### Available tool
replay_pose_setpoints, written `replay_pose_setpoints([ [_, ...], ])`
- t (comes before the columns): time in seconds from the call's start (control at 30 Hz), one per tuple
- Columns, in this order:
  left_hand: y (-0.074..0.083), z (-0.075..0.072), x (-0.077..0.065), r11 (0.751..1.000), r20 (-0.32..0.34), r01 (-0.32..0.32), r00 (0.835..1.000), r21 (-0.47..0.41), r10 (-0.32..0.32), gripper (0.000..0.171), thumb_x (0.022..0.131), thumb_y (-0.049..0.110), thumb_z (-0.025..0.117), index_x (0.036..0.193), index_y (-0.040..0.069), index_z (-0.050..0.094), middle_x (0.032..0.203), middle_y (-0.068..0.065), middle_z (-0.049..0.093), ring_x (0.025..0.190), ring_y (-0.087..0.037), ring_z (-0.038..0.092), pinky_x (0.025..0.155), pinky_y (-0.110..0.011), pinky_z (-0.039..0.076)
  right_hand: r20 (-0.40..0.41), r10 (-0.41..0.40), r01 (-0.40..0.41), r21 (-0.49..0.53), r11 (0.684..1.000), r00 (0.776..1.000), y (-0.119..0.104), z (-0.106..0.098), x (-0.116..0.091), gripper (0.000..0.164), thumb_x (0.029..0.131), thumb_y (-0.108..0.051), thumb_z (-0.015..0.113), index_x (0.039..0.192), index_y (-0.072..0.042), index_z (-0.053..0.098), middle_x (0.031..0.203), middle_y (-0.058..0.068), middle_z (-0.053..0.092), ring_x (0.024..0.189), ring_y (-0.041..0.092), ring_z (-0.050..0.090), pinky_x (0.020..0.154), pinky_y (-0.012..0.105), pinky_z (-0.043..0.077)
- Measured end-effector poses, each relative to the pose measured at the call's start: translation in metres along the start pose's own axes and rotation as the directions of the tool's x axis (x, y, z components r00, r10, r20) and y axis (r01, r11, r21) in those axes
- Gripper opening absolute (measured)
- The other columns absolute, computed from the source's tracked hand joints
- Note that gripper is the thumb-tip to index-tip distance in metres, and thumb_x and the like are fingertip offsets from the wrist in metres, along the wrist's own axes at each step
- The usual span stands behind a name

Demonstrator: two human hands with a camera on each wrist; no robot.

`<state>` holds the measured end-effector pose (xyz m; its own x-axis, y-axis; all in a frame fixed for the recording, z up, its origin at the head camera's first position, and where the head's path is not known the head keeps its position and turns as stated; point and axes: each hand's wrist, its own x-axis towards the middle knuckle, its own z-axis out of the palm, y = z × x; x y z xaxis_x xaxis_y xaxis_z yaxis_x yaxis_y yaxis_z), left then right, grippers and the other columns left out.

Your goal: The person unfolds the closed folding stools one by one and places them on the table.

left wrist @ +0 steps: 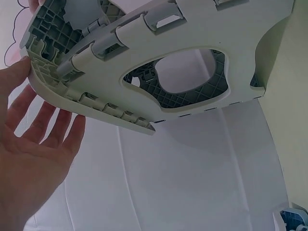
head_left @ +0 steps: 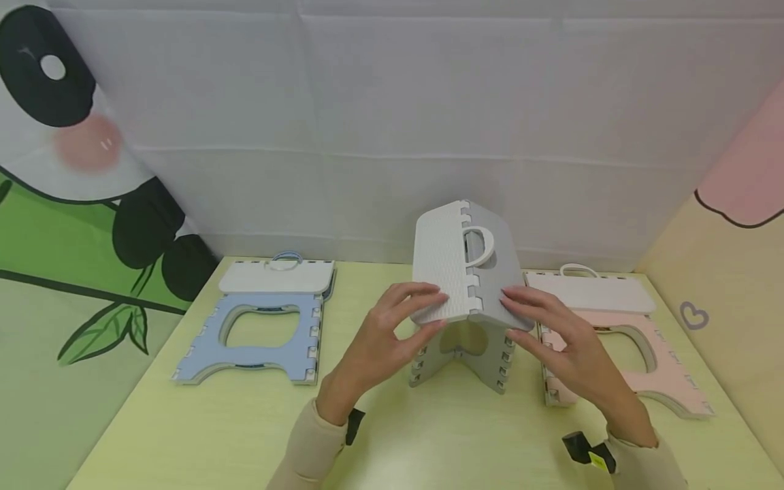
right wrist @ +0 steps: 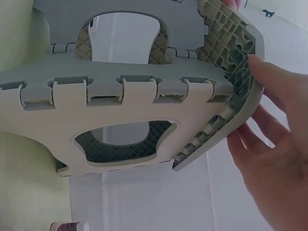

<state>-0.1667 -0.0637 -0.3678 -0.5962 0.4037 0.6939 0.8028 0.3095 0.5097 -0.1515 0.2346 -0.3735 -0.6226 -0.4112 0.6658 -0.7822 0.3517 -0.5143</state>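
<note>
A grey-and-white folding stool (head_left: 437, 258) stands half unfolded on the table, its two seat panels sloping down from a middle hinge like a roof. At its near left edge my left hand (head_left: 392, 333) pinches the white panel, fingers on top and thumb at the rim below. My right hand (head_left: 566, 340) holds the grey panel's near right edge in the same way. A white carry handle (head_left: 488, 246) loops up beside the hinge. In the left wrist view the ribbed underside and a leg panel (left wrist: 187, 45) show; the right wrist view shows the leg panels (right wrist: 110, 110) joined by hinges.
On the left a blue-and-white folding stool (head_left: 257, 357) lies flat on the pale yellow table (head_left: 392, 442). A pink-and-white folding stool (head_left: 667, 381) lies flat at right, close to my right hand. A white cloth backdrop (head_left: 367, 122) hangs behind, with printed side walls.
</note>
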Motion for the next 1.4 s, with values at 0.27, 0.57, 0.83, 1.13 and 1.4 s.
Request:
replay_pose_setpoints([
  [0.27, -0.0035, -0.0012, 0.0024, 0.993, -0.013, -0.113, 0.993, 0.033, 0.114, 0.035, 0.086, 0.003, 0.082, 0.12, 0.002, 0.074, 0.126, -0.013, 0.066, 0.122, -0.028, 0.059, 0.103, -0.036, 0.051, -0.044, -0.103, 0.104, 0.011, 0.995, 0.994, 0.0053, 0.0029, 0.0011, 0.044, 0.1, -0.027, 0.067, 0.13, 0.007, 0.066, 0.138, 0.022, 0.06, 0.138, 0.024, 0.05, 0.113, 0.024, 0.039],
  [0.57, -0.0038, -0.0044, 0.0024, 0.986, -0.007, -0.138, 0.99, 0.089, 0.139, 0.039, 0.084, 0.003, 0.083, 0.122, 0.001, 0.074, 0.126, -0.014, 0.066, 0.121, -0.029, 0.06, 0.103, -0.035, 0.051, -0.045, -0.146, 0.146, 0.001, 0.989, 0.988, 0.0047, 0.0062, 0.0057, 0.049, 0.103, -0.033, 0.06, 0.129, 0.008, 0.066, 0.138, 0.023, 0.06, 0.138, 0.025, 0.05, 0.113, 0.025, 0.039],
  [0.83, -0.0051, -0.0031, 0.0025, 0.984, -0.006, -0.141, 0.99, 0.108, 0.142, 0.041, 0.083, 0.001, 0.082, 0.123, 0.001, 0.074, 0.126, -0.015, 0.067, 0.122, -0.029, 0.059, 0.103, -0.035, 0.051, -0.046, -0.148, 0.148, -0.01, 0.989, 0.988, 0.0055, 0.0063, 0.0059, 0.048, 0.104, -0.032, 0.06, 0.13, 0.007, 0.066, 0.138, 0.022, 0.06, 0.138, 0.026, 0.049, 0.113, 0.025, 0.039],
  [1.13, -0.0057, -0.0011, 0.0018, 0.986, -0.001, -0.123, 0.992, 0.111, 0.124, 0.039, 0.086, 0.002, 0.08, 0.124, 0.002, 0.074, 0.127, -0.014, 0.067, 0.125, -0.03, 0.059, 0.106, -0.037, 0.049, -0.048, -0.14, 0.139, -0.031, 0.99, 0.989, 0.0062, 0.0065, 0.0043, 0.047, 0.104, -0.031, 0.059, 0.13, 0.007, 0.066, 0.139, 0.022, 0.06, 0.139, 0.026, 0.049, 0.113, 0.024, 0.039],
  [1.4, -0.0053, -0.0002, 0.0004, 0.986, 0.006, -0.106, 0.994, 0.126, 0.106, 0.038, 0.087, 0.004, 0.079, 0.125, 0.002, 0.073, 0.128, -0.014, 0.067, 0.126, -0.03, 0.059, 0.107, -0.037, 0.049, -0.043, -0.13, 0.129, -0.036, 0.991, 0.991, 0.0064, 0.0074, 0.0038, 0.048, 0.105, -0.033, 0.058, 0.131, 0.006, 0.066, 0.139, 0.022, 0.06, 0.139, 0.027, 0.048, 0.113, 0.024, 0.039],
])
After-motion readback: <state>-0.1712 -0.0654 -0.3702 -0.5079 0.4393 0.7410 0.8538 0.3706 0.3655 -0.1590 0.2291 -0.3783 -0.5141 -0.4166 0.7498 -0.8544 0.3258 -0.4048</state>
